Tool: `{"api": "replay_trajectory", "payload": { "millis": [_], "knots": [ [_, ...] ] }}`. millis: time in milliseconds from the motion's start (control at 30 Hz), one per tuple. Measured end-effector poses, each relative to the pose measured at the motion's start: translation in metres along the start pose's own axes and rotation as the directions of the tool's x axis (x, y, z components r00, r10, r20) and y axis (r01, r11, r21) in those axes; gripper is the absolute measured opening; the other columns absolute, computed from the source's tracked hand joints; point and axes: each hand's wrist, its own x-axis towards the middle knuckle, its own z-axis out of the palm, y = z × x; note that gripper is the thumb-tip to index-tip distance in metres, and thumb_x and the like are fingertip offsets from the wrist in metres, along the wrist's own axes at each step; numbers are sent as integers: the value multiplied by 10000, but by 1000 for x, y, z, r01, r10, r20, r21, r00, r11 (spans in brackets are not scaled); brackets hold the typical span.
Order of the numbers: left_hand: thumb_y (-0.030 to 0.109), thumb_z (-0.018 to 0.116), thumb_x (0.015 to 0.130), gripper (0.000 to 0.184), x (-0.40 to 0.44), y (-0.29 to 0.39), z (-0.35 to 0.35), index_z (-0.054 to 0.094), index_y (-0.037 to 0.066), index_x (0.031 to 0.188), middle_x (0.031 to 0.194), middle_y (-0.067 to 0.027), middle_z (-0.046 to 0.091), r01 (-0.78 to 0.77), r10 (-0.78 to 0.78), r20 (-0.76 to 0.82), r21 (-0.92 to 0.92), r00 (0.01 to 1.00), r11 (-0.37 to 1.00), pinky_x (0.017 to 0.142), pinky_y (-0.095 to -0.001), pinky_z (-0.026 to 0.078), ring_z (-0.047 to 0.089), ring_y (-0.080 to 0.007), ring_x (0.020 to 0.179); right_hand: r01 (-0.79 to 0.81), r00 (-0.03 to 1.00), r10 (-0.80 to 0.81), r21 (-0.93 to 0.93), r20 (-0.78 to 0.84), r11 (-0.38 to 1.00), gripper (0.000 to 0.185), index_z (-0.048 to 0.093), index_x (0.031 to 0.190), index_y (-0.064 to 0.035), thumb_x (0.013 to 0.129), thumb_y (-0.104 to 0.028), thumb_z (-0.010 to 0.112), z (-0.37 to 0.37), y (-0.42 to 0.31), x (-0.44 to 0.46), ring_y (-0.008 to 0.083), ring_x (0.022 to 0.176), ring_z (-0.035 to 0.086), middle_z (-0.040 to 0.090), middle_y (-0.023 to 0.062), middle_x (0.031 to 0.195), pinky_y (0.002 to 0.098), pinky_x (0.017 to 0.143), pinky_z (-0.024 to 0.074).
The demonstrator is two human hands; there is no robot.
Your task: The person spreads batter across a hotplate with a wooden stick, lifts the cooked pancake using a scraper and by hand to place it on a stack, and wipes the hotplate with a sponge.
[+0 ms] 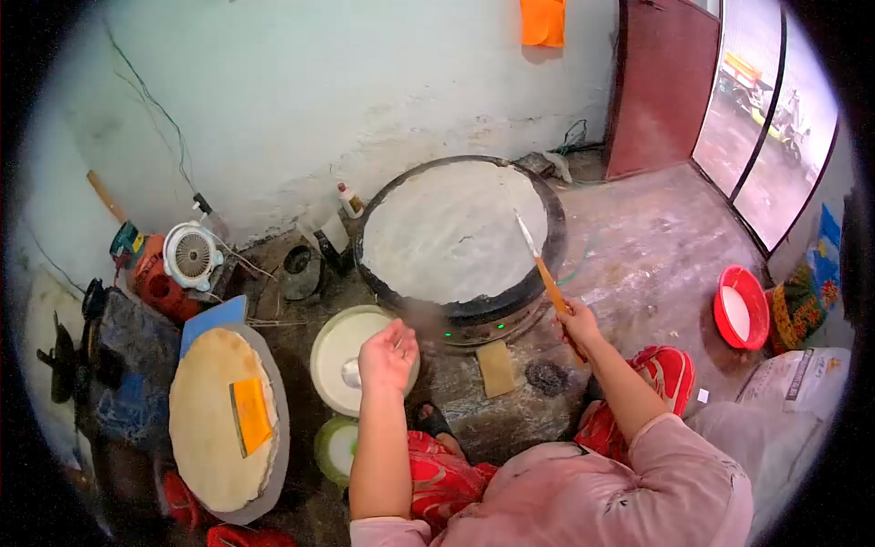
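My right hand (576,328) is closed round the wooden handle of a long, narrow spatula (538,262). Its pale tip is over the right part of a thin white pancake (447,228), which spreads across a large round black griddle (369,273). Near the griddle's front left edge, my left hand (387,356) is raised with loosely curled fingers and nothing visible in them. Below it in the view is a white basin (319,351) of pale batter, partly hidden by the hand and forearm. A tan rectangular pad (496,369) lies in front of the griddle.
At left, a stack of round flat pancakes (205,410) carries an orange scraper-like sheet (252,417). A green bowl (326,448) stands below the basin. A white round blower (191,257) is against the wall. A red basin (740,308) sits at right near sacks (793,378).
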Motion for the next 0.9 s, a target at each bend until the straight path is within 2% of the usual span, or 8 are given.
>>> {"api": "replay_trajectory", "payload": {
  "millis": [367, 433, 467, 600, 700, 767, 800, 900],
  "knots": [
    [107, 552, 791, 268, -3, -24, 10, 551, -58, 1002, 950, -123, 550, 78, -85, 56, 113, 995, 991, 695, -327, 471, 557, -246, 837, -55, 998, 56, 34, -24, 998, 401, 415, 1307, -174, 909, -134, 385, 5, -5, 54, 146, 486, 501, 580, 87, 800, 286, 429, 419],
    [112, 560, 791, 263, -4, -25, 13, 554, -49, 999, 948, -118, 556, 68, -77, 70, 123, 995, 990, 696, -324, 470, 558, -239, 841, 60, 985, -107, -313, -134, 948, 365, 487, 1259, -194, 909, -156, 387, 7, 5, 67, 135, 486, 485, 573, 81, 779, 289, 432, 395],
    [112, 560, 791, 263, -3, -26, 13, 554, -49, 999, 948, -118, 556, 71, -80, 69, 124, 994, 990, 696, -324, 470, 558, -239, 841, 243, 921, -362, -518, -142, 820, 343, 525, 1226, -184, 907, -166, 401, 6, 24, 82, 122, 471, 449, 553, 69, 747, 290, 422, 371],
    [134, 525, 808, 354, -2, -27, 13, 495, -34, 1118, 1131, -123, 519, 87, -107, 111, 168, 988, 982, 771, -335, 444, 550, -250, 943, 230, 950, -309, -575, -42, 785, 339, 532, 1219, -189, 907, -173, 400, 4, 29, 82, 116, 453, 425, 533, 57, 725, 291, 415, 371],
    [139, 520, 811, 344, -5, -29, 17, 500, -28, 1111, 1120, -119, 525, 90, -111, 115, 176, 987, 980, 776, -335, 441, 548, -244, 947, 7, 994, -3, 34, -111, 999, 340, 538, 1212, -182, 910, -124, 392, -6, 19, 68, 112, 444, 413, 513, 45, 708, 291, 412, 378],
    [139, 514, 814, 335, -9, -30, 18, 503, -25, 1106, 1114, -117, 530, 92, -114, 116, 177, 987, 980, 776, -336, 441, 547, -242, 949, -27, 981, 38, 58, -190, 998, 346, 499, 1247, -178, 921, -129, 393, -3, 35, 71, 113, 435, 397, 517, 42, 698, 283, 397, 356],
    [138, 531, 811, 300, -11, -30, 20, 529, -29, 1060, 1036, -114, 547, 83, -102, 111, 159, 989, 984, 746, -330, 458, 557, -237, 903, 278, 947, -306, -225, -102, 934, 354, 462, 1273, -174, 928, -148, 390, -8, 79, 100, 113, 432, 392, 523, 42, 691, 277, 394, 347],
    [135, 545, 809, 269, -13, -31, 20, 553, -30, 1021, 964, -111, 564, 74, -89, 109, 140, 990, 987, 716, -327, 475, 568, -232, 855, 254, 957, -204, -257, 205, 933, 389, 365, 1332, -155, 944, -179, 359, 24, 12, 22, 111, 440, 396, 542, 40, 675, 259, 400, 347]
  ]
}}
